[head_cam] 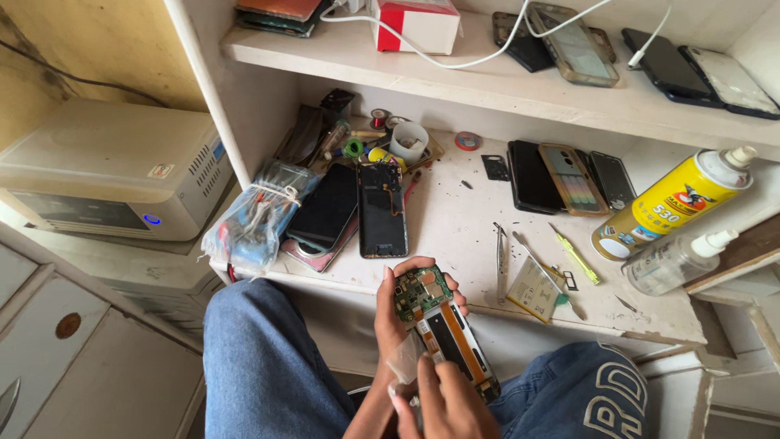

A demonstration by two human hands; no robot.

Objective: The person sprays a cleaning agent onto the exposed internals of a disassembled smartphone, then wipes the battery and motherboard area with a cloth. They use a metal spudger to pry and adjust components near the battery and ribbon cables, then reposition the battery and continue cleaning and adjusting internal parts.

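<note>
Head view, looking down over the person's knees. The left hand (400, 313) is cradling an opened phone (445, 329) from behind, its green circuit board (422, 293) facing up. The right hand (443, 400) is pressing fingers against the phone's lower edge while holding a scrap of clear film (404, 358). On the white workbench (455, 228) beyond are lying tweezers (501, 262), a yellow-green screwdriver (576, 255), a bare phone frame (383, 210) beside a dark phone (325, 209), and a yellow spray can (671, 203) tipped on its side.
</note>
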